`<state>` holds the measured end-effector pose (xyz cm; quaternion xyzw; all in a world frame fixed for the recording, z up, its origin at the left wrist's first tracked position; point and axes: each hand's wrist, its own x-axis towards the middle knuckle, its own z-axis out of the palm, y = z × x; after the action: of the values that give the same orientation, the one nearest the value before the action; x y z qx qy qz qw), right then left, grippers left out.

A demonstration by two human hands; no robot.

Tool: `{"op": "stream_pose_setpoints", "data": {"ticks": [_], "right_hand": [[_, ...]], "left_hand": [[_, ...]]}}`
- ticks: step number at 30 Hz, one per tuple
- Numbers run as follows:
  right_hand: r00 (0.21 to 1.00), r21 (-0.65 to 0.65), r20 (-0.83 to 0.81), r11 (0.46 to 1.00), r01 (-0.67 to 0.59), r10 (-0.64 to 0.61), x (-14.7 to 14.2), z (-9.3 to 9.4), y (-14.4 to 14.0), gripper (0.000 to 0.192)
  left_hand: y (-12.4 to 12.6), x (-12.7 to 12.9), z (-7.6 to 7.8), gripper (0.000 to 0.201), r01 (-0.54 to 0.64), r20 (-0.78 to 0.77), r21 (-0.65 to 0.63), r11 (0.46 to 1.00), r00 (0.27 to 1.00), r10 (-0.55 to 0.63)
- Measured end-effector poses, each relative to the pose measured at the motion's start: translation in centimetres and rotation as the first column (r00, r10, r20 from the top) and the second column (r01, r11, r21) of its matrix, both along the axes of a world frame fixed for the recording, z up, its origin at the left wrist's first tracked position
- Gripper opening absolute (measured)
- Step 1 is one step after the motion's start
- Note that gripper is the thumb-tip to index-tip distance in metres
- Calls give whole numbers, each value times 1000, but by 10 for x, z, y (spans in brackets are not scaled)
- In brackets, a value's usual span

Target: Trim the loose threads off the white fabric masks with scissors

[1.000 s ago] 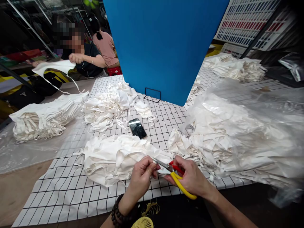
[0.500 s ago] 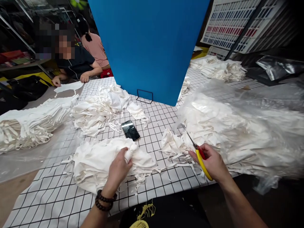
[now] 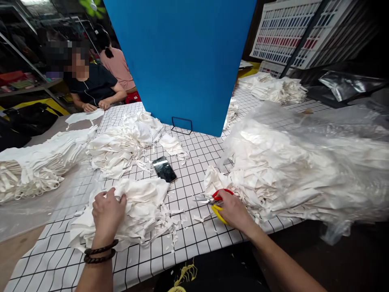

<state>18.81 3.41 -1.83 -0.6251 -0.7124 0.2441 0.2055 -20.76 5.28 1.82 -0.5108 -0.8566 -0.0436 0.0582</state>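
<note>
My left hand [image 3: 107,213], with dark beaded bracelets at the wrist, is closed on a white cloth piece [image 3: 139,194] in the near pile. Its fingers are curled, with the thumb against them. My right hand [image 3: 238,211] holds small scissors [image 3: 219,195] with one red and one yellow handle. Their metal blades point left, above the table and apart from the near pile. Thin white straps and small clippings [image 3: 173,223] lie between the two hands. A black phone [image 3: 164,168] rests just beyond the near pile.
A large heap of white cloth [image 3: 282,174] under clear plastic fills the right side. More white piles [image 3: 118,146] lie at the left. A tall blue panel [image 3: 185,65] stands on the grid-patterned tablecloth [image 3: 197,158]. Across the table sits a person in dark clothing [image 3: 94,87].
My left hand has moved left and slightly down along the near pile. My right hand has brought the scissors left, turning the blades from up-left to nearly level.
</note>
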Motion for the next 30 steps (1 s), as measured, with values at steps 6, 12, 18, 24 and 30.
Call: {"op": "stream_pose_setpoints", "data": {"ticks": [6,12,18,24,30], "right_hand": [[999,77,16,996,-53,52,-22,13,-18,18],[840,86,-442,947,-310,315,-46,58,-43,28],[662,25,-667,897,-440,343,-68,67,-46,27],[618,-62,-719,856,-513,318,-77,73,-49,32],[814,-114,-575,976,-185,87,-32,96,-42,23]], "left_hand": [[-15,65,37,43,234,133,275,933,951,-278],[2,135,25,42,505,858,70,860,409,-310],[33,208,5,48,832,969,-107,544,-36,245],[45,273,-13,46,856,923,-37,516,-169,347],[56,248,1,43,701,958,117,703,-265,105]]}}
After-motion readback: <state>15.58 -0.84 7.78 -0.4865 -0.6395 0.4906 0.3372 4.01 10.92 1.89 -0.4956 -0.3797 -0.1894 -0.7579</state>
